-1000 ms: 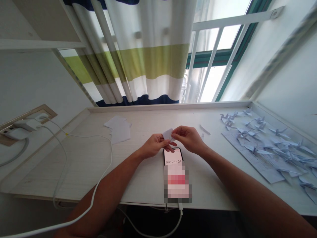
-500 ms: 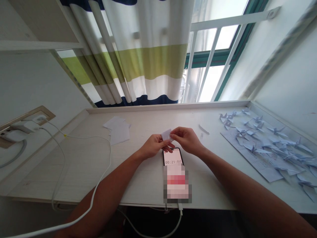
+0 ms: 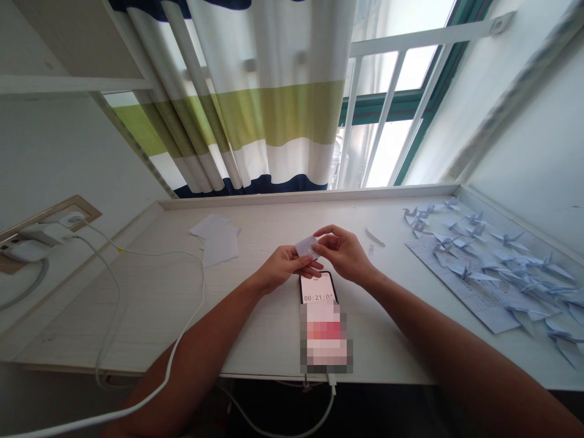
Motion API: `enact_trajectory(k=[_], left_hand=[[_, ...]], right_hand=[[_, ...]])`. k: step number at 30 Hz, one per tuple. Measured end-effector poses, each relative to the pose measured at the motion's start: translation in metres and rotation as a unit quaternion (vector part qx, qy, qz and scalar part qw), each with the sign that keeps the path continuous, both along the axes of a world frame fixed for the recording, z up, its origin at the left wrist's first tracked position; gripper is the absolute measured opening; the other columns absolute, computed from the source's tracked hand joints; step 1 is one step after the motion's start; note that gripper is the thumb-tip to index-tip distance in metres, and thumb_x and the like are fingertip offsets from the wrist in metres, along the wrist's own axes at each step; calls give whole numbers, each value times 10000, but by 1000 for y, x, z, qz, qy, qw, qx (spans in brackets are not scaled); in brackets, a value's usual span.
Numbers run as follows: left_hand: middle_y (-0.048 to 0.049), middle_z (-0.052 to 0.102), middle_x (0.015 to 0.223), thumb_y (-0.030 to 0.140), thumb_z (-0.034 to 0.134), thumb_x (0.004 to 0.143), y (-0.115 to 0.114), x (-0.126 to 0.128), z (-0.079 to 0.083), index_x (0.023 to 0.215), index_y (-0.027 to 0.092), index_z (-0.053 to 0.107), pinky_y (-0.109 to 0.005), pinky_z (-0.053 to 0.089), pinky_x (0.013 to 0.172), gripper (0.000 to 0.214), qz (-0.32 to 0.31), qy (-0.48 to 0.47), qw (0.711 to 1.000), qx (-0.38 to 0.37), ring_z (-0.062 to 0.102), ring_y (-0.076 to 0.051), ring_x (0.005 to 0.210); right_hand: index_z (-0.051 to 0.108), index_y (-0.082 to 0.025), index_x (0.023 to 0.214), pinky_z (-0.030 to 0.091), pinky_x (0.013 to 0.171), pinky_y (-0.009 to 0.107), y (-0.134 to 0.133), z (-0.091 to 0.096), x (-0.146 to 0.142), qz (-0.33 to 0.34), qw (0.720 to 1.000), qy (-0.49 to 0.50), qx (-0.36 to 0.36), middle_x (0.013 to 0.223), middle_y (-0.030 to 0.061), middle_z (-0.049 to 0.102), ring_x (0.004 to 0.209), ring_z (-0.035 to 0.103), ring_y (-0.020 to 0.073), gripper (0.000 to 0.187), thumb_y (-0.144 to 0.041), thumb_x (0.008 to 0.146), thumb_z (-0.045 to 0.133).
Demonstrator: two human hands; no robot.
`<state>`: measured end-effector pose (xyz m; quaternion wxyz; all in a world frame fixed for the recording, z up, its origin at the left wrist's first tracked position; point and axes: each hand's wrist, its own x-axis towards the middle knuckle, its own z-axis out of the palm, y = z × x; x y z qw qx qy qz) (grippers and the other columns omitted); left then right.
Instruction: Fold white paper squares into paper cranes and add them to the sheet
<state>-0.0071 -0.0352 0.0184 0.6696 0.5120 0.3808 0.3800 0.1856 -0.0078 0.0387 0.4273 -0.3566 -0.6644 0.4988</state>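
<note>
Folded paper (image 3: 306,246), a small white piece, is held in the air between both hands, just above the top end of the phone (image 3: 319,291) and near the middle of the bench (image 3: 155,292); its long axis runs roughly left to right across the view, the right end tipped a little higher, its broad face turned up toward the camera.

Left hand (image 3: 283,267) comes in from the lower left with the forearm low over the bench, wrist nearly straight, knuckles up; its grip is pressed together on the paper's lower left edge, thumb against fingertips.

Right hand (image 3: 345,254) reaches in from the lower right, wrist slightly bent, fingers curled inward; its grip pinches the paper's right end between thumb and forefinger, the remaining fingers loosely folded beneath.

The phone lies flat with its screen lit, a white cable (image 3: 187,328) trailing off the bench's near edge; loose white sheets (image 3: 218,239) lie well apart to the left; a paper scrap (image 3: 375,237) sits near the right hand; many origami cranes (image 3: 483,252) are spread over a printed sheet (image 3: 477,296) at the far right; a striped curtain (image 3: 274,115) hangs behind.
</note>
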Motion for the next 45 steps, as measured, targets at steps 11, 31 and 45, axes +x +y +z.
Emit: enact_trajectory(k=[11, 31, 45], left_hand=[[-195, 777, 1017, 453, 811, 785, 0, 0, 1, 1086, 63, 713, -367, 606, 808, 502, 15, -15, 1000, 4, 772, -241, 827], [-203, 773, 1027, 523, 746, 827, -1, 6, 0, 1056, 73, 711, -300, 544, 719, 506, -10, 19, 999, 41, 761, -214, 791], [-183, 780, 847, 636, 690, 817, 1, 6, -6, 953, 52, 733, -318, 560, 727, 601, -15, 35, 995, 91, 746, -221, 738]], right_hand=[[734, -160, 932, 566, 832, 389, 8, 1, 6, 24, 1000, 5, -9, 867, 68, 754, 813, 689, 192, 273, -416, 871, 658], [685, -159, 732, 471, 630, 294, 6, -3, 1, -14, 998, -60, -3, 724, 36, 687, 671, 596, 161, 323, -470, 817, 709], [721, -158, 871, 544, 720, 321, 6, -7, 2, 79, 996, -49, -6, 853, 54, 727, 751, 667, 180, 290, -445, 827, 732]])
